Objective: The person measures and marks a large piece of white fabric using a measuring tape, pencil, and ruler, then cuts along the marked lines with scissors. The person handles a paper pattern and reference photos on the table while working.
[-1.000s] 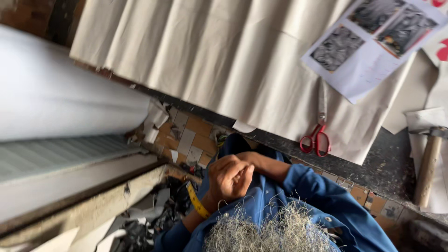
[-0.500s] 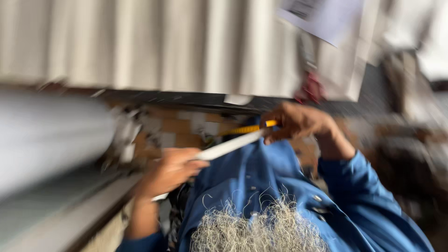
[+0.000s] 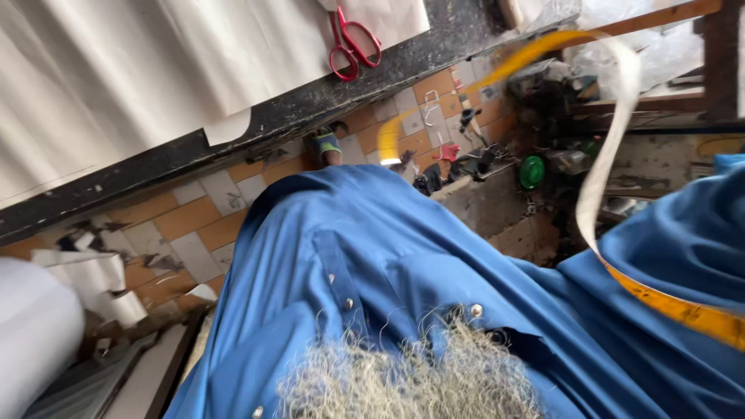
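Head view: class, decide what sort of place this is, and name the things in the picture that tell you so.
Probably a tailoring or sewing workshop. A yellow tape measure loops through the air, red scissors lie on pale cloth spread over a dark table, and scraps litter the tiled floor.

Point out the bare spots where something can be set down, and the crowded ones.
Bare room: the pale cloth on the table, left of the red scissors and back from the dark table edge. The tiled floor is only partly bare, with paper scraps scattered on it. Crowded: the cluttered corner around the green cap, crossed by the measuring tape.
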